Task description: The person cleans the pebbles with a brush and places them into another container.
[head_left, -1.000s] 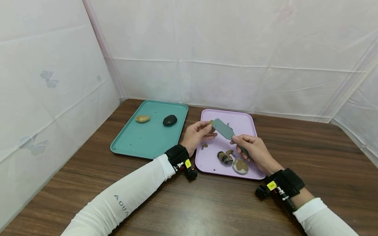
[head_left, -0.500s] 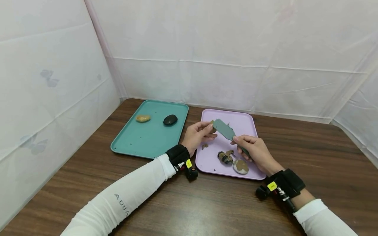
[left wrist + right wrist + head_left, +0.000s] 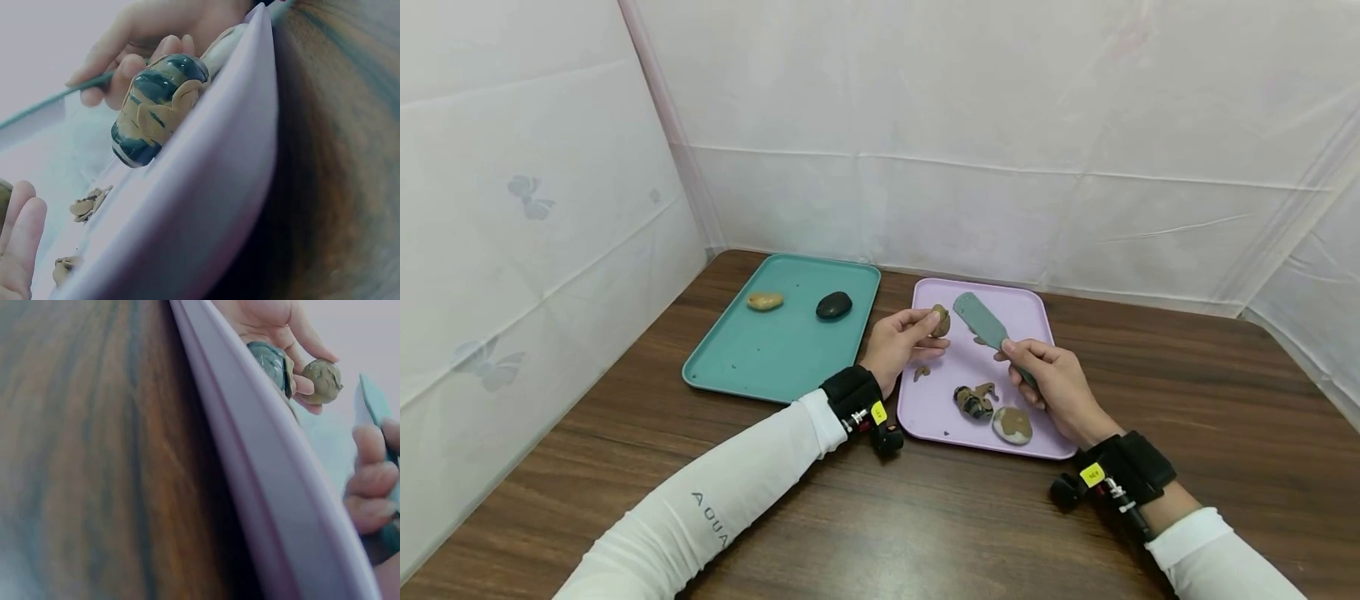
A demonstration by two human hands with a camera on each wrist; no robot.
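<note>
Over the lilac tray [image 3: 1037, 304], the right hand [image 3: 1051, 385] grips the handle of a grey-green scraper [image 3: 985, 323], fingers curled round it. Compared with the earlier head views, the blade now stands clear of the small mud-coated stone [image 3: 940, 321]; a moment ago it lay against that stone. The left hand [image 3: 898, 343] pinches the stone between thumb and fingertips, raised above the far left part of the tray, as before. Judged from this, one scraping stroke has ended and the stone's brown coating is only partly removed; the wrist view shows the stone [image 3: 320, 380] brown over most of its visible face.

Container contents:
- Lilac tray: a dark striped stone [image 3: 972, 401] with brown coating part peeled, a pale stone [image 3: 1012, 423] with a brown patch just beside it toward the near right, and loose brown flakes [image 3: 921, 372] near the left hand. In the left wrist view the striped stone [image 3: 156, 106] lies close to the tray rim [image 3: 206, 181].
- Teal tray [image 3: 760, 358], touching or just beside the lilac tray on its left: a tan stone [image 3: 764, 301] and a black stone [image 3: 833, 305], both without visible coating, well apart from the hands, plus a few small specks.

Both trays rest on a brown wooden table [image 3: 925, 517].
</note>
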